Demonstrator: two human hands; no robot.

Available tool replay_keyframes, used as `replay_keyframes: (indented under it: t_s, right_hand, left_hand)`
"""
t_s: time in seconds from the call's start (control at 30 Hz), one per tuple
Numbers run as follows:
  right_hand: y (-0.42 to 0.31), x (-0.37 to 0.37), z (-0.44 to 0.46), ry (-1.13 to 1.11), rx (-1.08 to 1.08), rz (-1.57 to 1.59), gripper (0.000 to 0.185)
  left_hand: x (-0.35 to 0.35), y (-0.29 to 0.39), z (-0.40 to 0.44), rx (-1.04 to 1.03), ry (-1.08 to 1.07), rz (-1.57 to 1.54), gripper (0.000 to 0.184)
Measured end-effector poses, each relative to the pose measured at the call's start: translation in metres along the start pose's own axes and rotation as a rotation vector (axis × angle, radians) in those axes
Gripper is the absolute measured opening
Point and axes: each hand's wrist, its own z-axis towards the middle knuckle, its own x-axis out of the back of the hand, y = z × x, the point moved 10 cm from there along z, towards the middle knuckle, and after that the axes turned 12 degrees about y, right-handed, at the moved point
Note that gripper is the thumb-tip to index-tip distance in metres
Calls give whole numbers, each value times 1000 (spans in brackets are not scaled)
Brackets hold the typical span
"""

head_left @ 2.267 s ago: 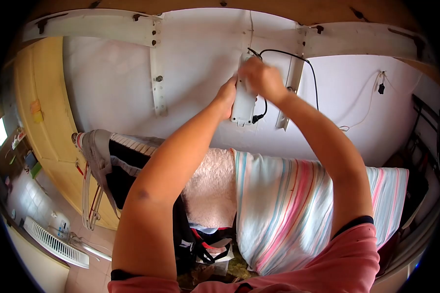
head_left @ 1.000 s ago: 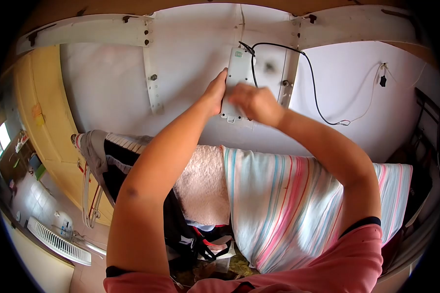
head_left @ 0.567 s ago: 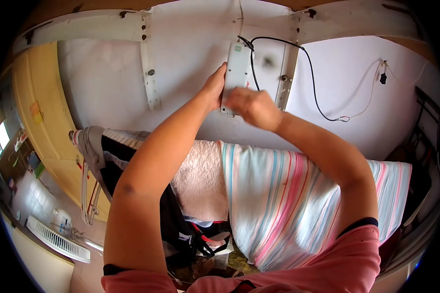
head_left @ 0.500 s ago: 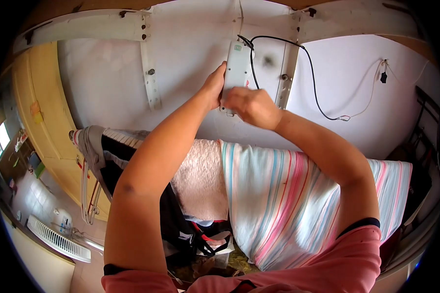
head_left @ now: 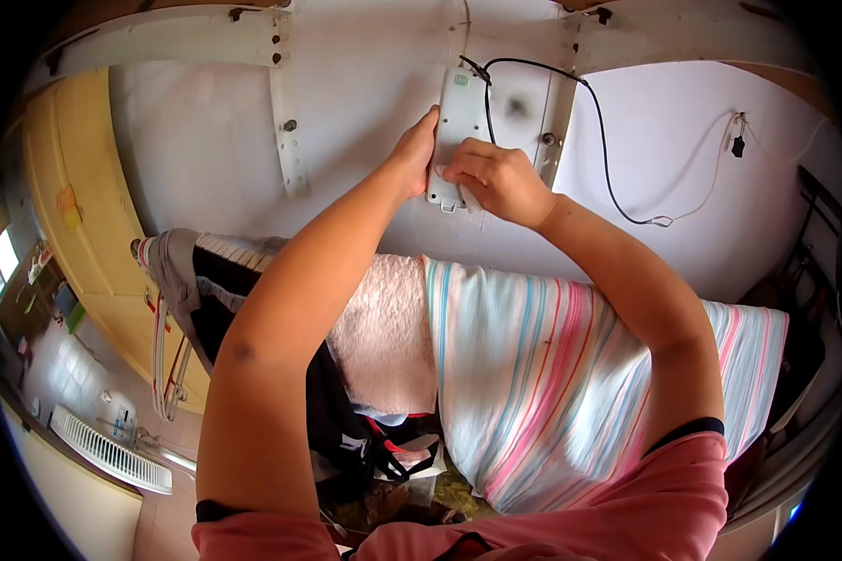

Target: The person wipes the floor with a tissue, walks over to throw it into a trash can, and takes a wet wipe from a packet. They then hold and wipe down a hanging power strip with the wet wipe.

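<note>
A pale grey, narrow device hangs upright in front of the white wall, with a small green mark near its top and screws at its corners. My left hand is closed round its left edge, its fingers hidden behind it. My right hand is closed on a white cloth or tissue and presses it on the lower part of the device's face. A black cable runs from beside the device's top to the right and down to thin wires.
Below the hands lie a striped cloth and a fluffy pink towel, over a rack with dark clothes. Metal brackets stand on the wall. A yellow door and a white fan are at left. A black plug hangs at right.
My right hand has moved down the device from its upper part, and the white cloth in it now shows. My left hand keeps its hold. The device stands more upright and slightly higher in view.
</note>
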Motion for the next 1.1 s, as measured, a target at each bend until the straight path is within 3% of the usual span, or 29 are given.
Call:
replay_keyframes:
  t_s: [0.03,0.13,0.23,0.27,0.3,0.37,0.57,0.63,0.77,0.9,0.93,1.0,1.03,1.1]
  right_hand:
    - [-7,0,-1,30,47,33,16]
    - [-31,-18,-14,-217,176,60,16]
    - [-7,0,-1,-79,86,14,15]
    - [9,-3,-2,-123,-54,-29,17]
    - [7,-4,-4,-122,-51,-30,17]
    - [-18,-12,-13,-169,143,60,14]
    - [1,0,-6,-92,24,-28,17]
    - [-20,-15,-17,-243,142,4,17]
    - [-6,-1,-9,-143,255,-130,15]
    - [52,34,-4,70,-142,-138,5]
    - [54,32,-5,73,-143,-141,5]
    - [80,44,-13,278,-464,131,13]
    - [78,44,-11,281,-465,125,13]
    - [93,47,-16,410,-701,322,15]
  left_hand:
    - [-1,1,2,-6,-15,-6,48]
    - [-3,-1,5,8,-50,14,48]
    - [-4,-2,1,32,-46,1,47]
    - [-3,-2,-2,39,-24,-4,47]
    - [-1,-3,0,43,-4,-9,47]
    - [0,-3,3,41,-3,17,46]
    - [-4,-2,1,34,-65,1,50]
    - [-3,0,2,14,-52,28,51]
    - [2,-4,7,32,-47,-20,46]
    - [-8,2,-9,10,-80,100,56]
    - [-10,3,-10,10,-69,61,57]
    - [-12,3,-13,25,-91,29,58]
    - [-15,3,-15,39,-114,-2,59]
    - [-17,5,-20,52,-94,5,60]
